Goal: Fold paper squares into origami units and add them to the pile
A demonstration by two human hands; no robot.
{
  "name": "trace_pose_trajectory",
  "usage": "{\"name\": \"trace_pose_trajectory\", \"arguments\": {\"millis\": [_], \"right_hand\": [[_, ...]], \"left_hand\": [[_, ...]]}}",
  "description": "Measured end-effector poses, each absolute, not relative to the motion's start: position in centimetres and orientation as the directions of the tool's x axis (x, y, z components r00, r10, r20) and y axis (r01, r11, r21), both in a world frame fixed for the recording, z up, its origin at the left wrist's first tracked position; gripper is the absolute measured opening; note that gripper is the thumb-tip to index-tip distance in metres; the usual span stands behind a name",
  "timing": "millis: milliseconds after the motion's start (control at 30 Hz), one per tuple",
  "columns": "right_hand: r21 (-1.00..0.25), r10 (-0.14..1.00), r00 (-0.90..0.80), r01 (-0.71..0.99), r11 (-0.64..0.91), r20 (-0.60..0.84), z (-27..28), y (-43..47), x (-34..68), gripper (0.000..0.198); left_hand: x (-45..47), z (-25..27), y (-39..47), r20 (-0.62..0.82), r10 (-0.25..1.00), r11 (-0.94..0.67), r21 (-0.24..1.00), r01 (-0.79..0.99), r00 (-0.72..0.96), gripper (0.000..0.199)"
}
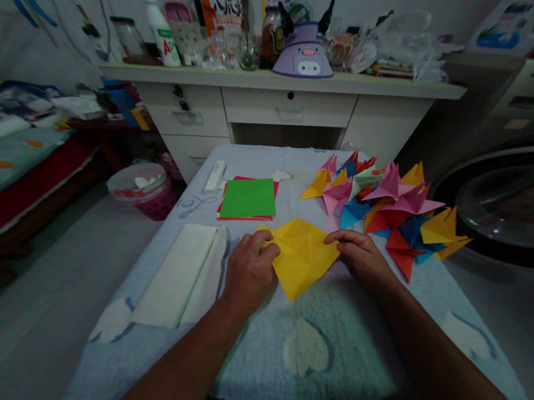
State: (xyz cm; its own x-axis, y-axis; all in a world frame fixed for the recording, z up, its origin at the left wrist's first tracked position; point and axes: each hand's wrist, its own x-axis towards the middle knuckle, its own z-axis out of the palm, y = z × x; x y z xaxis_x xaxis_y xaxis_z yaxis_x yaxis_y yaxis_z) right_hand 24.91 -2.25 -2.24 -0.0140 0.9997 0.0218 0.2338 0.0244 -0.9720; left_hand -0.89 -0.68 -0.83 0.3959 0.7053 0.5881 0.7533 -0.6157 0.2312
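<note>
A creased sheet of yellow origami paper point(303, 256) is held just above the cloth, turned so that one corner points toward me. My left hand point(250, 266) pinches its left corner between thumb and curled fingers. At the opposite corner, my right hand point(359, 251) grips the edge between thumb and fingertips. Beyond the sheet lies a stack of square coloured paper point(249, 198), green on top with red edges showing beneath. To the right of my right hand sits a pile of folded paper cranes point(393, 196) in pink, red, blue, yellow and pale green.
A light blue cloth point(306, 348) covers the table. On its left lie folded white paper point(179, 273) and a small white box point(215, 177). A cluttered white desk point(286, 106) stands behind, a pink bin point(149, 196) at left, a washing machine point(505, 156) at right.
</note>
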Motion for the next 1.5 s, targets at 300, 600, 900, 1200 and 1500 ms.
{"name": "trace_pose_trajectory", "arguments": {"millis": [300,600,900,1200,1500], "right_hand": [[-0.988,0.999,0.049,0.153,-0.026,-0.019,-1.4,-2.5,24.7,0.032],[-0.995,0.996,-0.078,0.091,0.045,0.038,-1.6,-2.0,24.2,0.04],[-0.985,0.983,-0.173,0.149,0.083,0.057,-0.9,-2.5,24.5,0.059],[-0.996,0.914,-0.395,0.055,-0.073,-0.089,0.4,-3.1,25.9,0.089],[-0.989,0.95,-0.302,-0.097,-0.115,-0.081,-0.9,-2.6,24.3,0.035]], "left_hand": [[-1.4,-1.1,-0.4,0.472,0.723,-0.682,0.376,0.627,0.504,0.039],[-1.8,-1.1,0.2,0.502,0.762,-0.645,0.645,0.409,0.41,0.022],[-2.0,-0.5,0.2,0.555,0.708,-0.689,0.677,0.257,0.436,0.019],[-2.1,-0.4,0.3,0.519,0.708,-0.668,0.713,0.213,0.479,0.018],[-2.0,0.2,0.2,0.475,0.75,-0.588,0.797,0.136,0.46,0.01]]}}
